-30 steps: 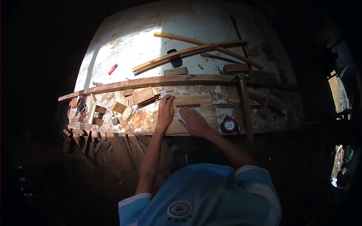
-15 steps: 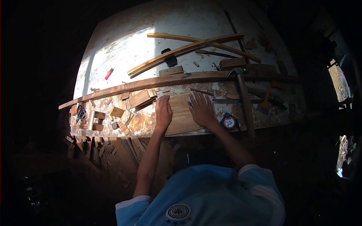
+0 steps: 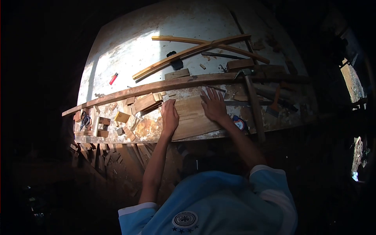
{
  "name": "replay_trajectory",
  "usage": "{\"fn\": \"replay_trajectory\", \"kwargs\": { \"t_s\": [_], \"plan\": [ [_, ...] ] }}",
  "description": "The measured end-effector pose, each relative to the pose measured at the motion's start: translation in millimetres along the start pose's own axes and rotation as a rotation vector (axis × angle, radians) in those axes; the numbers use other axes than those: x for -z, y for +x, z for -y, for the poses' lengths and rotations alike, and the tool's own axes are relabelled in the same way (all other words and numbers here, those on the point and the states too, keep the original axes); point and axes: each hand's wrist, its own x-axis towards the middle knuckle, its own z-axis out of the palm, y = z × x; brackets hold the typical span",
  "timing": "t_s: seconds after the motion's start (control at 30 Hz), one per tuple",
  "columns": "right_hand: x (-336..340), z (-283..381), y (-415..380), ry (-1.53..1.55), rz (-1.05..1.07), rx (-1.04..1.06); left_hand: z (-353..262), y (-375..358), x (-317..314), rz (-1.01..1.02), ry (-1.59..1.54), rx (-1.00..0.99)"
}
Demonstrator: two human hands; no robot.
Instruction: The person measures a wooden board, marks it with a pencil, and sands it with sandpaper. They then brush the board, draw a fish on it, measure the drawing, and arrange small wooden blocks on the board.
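Note:
A flat wooden board [image 3: 190,117] lies at the front of the workbench between my hands. My left hand [image 3: 170,118] is closed along the board's left edge, its fingers bent together. My right hand [image 3: 215,106] rests at the board's right side, fingers spread and stretched forward. Close to my right wrist sits a blue tape measure [image 3: 239,123], partly hidden by the forearm. A hammer [image 3: 253,100] lies further right, its handle toward the bench's front edge.
A long wooden beam [image 3: 152,87] crosses the bench beyond my hands. Two thin strips [image 3: 178,57] cross behind it, near a red lighter [image 3: 113,78]. Wood offcuts [image 3: 145,103] and scissors [image 3: 84,120] lie left; a paintbrush [image 3: 275,105] lies right.
My right hand has slid right and slightly forward, its fingers spreading wider. More wood shows between my hands, and my forearm now covers part of the tape measure. My left hand stays in place.

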Motion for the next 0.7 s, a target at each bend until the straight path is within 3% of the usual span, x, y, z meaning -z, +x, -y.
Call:
{"fn": "replay_trajectory", "kwargs": {
  "t_s": [0.07, 0.1, 0.13, 0.2, 0.27, 0.33, 0.4, 0.47, 0.53, 0.6, 0.67, 0.7],
  "plan": [
    [-4.8, 23.9, -12.9, -0.010, -0.015, 0.090, 1.0, 7.3, 1.0, 0.000, -0.006, -0.015],
    [-6.0, 34.0, -33.8, 0.098, 0.136, 0.307, 3.5, 7.3, 0.1, 0.000, -0.004, -0.026],
    [-3.3, 31.4, -38.3, 0.169, 0.196, 0.380, 5.1, 12.7, 0.1, -0.006, 0.000, -0.037],
    [-3.8, 4.5, -14.8, 0.103, 0.101, 0.298, 5.8, 6.2, -0.8, -0.008, 0.012, -0.031],
    [-1.1, -12.0, 13.6, 0.046, 0.009, -0.110, 0.0, -3.5, 3.6, 0.009, 0.013, 0.007],
    [-10.7, 17.1, -1.8, -0.023, -0.057, -0.010, 0.2, 6.6, 1.7, -0.003, 0.016, -0.006],
    [-5.9, 36.2, -33.4, 0.131, 0.153, 0.354, 1.8, 8.4, 2.1, -0.010, 0.019, -0.030],
    [-0.8, 8.4, -20.4, 0.161, 0.132, 0.393, 3.2, 7.3, 0.4, -0.009, 0.019, -0.031],
    [-0.7, -12.6, 7.7, 0.047, -0.037, 0.003, 1.1, 2.6, 2.9, 0.009, 0.005, -0.015],
    [-1.3, 18.5, 0.0, -0.018, 0.002, -0.141, -2.5, 8.3, 3.1, 0.020, 0.012, 0.000],
    [-17.7, 30.9, -34.4, 0.105, 0.127, 0.320, 1.9, 7.8, -0.7, -0.036, 0.006, -0.033],
    [-4.2, 23.4, -34.2, 0.163, 0.180, 0.404, 4.7, 8.9, -0.7, -0.037, 0.017, -0.048]
  ]
}}
